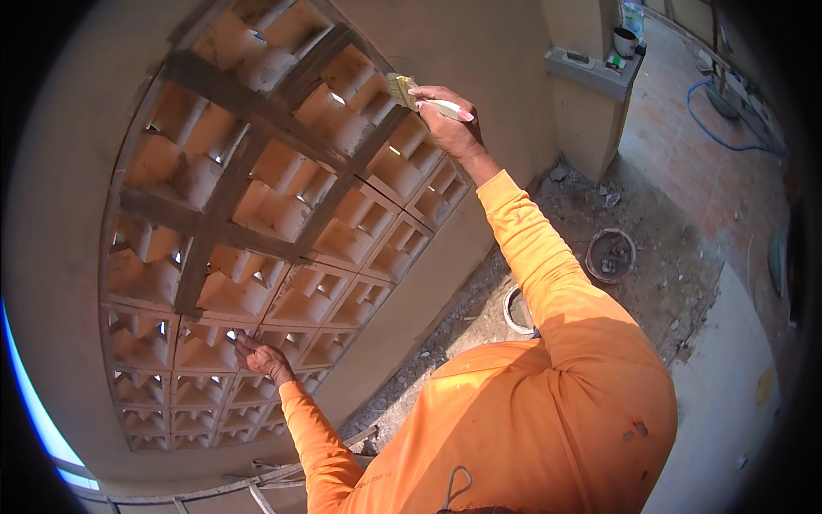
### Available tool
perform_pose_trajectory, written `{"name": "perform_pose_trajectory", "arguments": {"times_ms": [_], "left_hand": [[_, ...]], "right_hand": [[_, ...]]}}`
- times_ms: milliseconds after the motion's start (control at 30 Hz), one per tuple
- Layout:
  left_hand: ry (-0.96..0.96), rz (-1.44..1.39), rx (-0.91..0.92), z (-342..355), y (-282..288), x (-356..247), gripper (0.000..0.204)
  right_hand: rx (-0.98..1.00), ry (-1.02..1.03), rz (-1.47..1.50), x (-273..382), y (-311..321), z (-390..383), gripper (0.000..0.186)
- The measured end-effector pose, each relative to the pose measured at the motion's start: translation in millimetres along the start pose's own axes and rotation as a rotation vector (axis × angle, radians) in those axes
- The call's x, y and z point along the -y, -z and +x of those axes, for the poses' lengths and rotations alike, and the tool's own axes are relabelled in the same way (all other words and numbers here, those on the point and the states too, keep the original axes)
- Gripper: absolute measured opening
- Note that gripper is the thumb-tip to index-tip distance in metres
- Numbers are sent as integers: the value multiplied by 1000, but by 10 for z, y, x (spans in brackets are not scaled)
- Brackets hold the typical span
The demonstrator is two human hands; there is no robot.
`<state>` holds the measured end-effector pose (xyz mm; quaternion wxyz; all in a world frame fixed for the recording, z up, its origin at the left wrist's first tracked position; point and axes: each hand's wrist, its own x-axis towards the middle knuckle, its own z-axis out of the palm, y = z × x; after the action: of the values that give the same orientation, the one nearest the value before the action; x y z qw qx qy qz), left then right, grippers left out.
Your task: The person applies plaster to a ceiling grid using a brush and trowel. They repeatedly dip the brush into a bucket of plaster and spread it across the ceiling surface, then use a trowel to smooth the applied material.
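A panel of pale breeze blocks (347, 224) is set in the wall, with dark grey bands along the joints of its upper part. My right hand (451, 128) is raised to the panel's upper right edge, closed on the white handle of a paintbrush (441, 110). The brush's pale bristles are at the edge where blocks meet plaster. Lower down, my left hand (264, 360) grips the edge of a block opening with bent fingers; its fingertips are partly hidden there. Both forearms are in orange sleeves.
A ledge (578, 67) at top right holds a dark cup (625, 43) and small items. Below are rubble ground (651, 308), a round bucket (632, 257), another partly hidden round container (510, 310), and a blue hose (728, 144) on tiles. Metal bars (257, 497) cross the bottom left.
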<state>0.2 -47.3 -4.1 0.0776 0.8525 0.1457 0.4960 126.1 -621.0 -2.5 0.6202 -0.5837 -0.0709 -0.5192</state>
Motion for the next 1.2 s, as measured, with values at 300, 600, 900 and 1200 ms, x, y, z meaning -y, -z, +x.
{"name": "perform_pose_trajectory", "arguments": {"times_ms": [300,600,900,1200], "left_hand": [[4,-19,-2,-21,-2,-5,51],[-25,23,-32,10,-63,86,41],[-109,53,-140,9,-97,178,29],[-22,-19,37,3,130,102,28]], "right_hand": [[-3,-374,-207,-49,206,-320,24],[-55,293,-102,805,-556,928,21],[26,596,-288,1420,-1514,142,27],[172,509,-123,2199,-2403,-1147,31]]}}
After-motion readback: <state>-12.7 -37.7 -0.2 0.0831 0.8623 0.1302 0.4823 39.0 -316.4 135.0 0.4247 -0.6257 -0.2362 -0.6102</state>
